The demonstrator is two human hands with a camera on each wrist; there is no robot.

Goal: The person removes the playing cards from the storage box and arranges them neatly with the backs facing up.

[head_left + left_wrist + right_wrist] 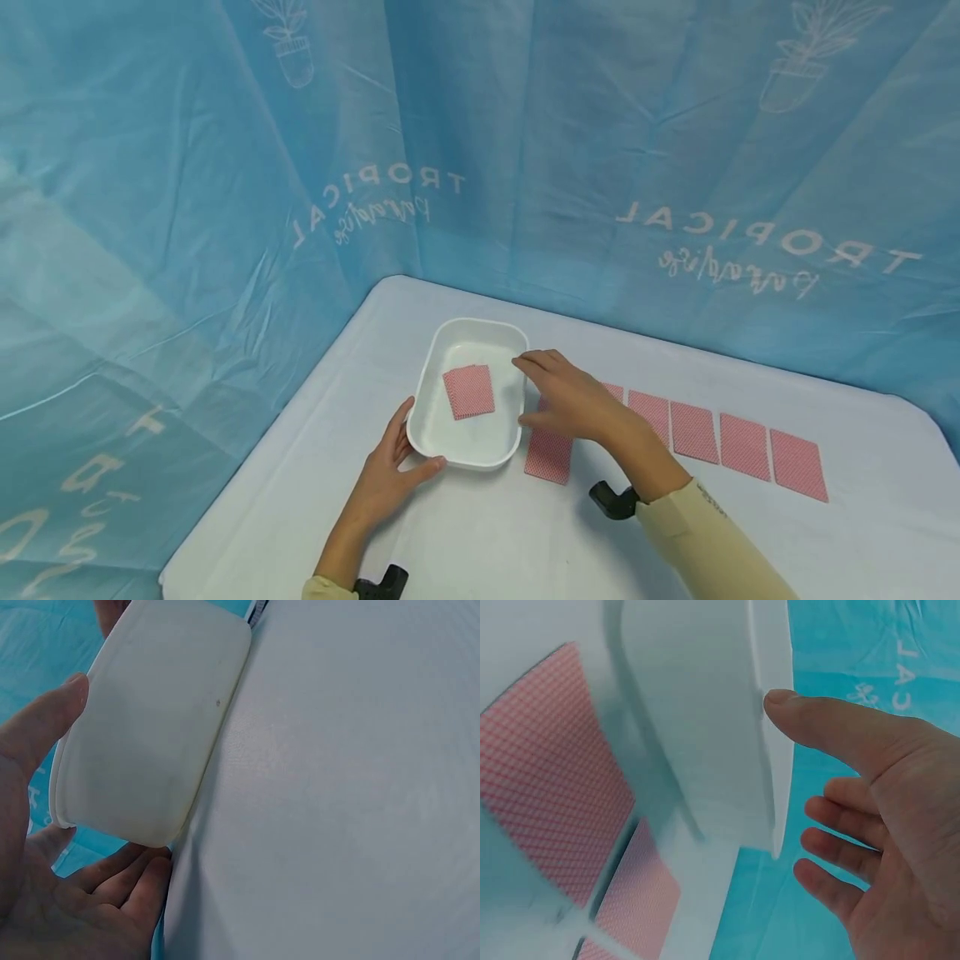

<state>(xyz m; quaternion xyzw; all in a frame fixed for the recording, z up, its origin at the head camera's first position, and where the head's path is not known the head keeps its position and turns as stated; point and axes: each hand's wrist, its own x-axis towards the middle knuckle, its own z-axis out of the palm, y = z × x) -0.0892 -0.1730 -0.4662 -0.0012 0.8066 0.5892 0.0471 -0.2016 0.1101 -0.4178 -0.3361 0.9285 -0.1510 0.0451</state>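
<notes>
Left hand (386,479): grasping the white tray (480,352) at its near left corner, thumb on the near side, the other fingers along the left wall; a good anchor, best kept light so the wall does not flex.
Right hand (573,404): not grasping; thumb at or just beside the right rim, the other fingers loosely bent and apart from the tray in the wrist view. To hold the tray evenly, they would need to close on the rim too.
White tray: between the two hands; whether its base sits fully flat is hard to tell. Keeping it level looks wise.
Inside cards (470,392): red-patterned, overlapping, between the hands and touching neither; a tilt could slide them.
Near card (549,457): just below the right fingers, beside the tray; worth keeping that wrist raised to avoid dragging it.
Row cards (745,446): running outward right from the right fingers, some partly hidden by hand and forearm.
White cloth (480,533): beneath everything; smooth sliding, not jerking, should avoid bunching it.
</notes>
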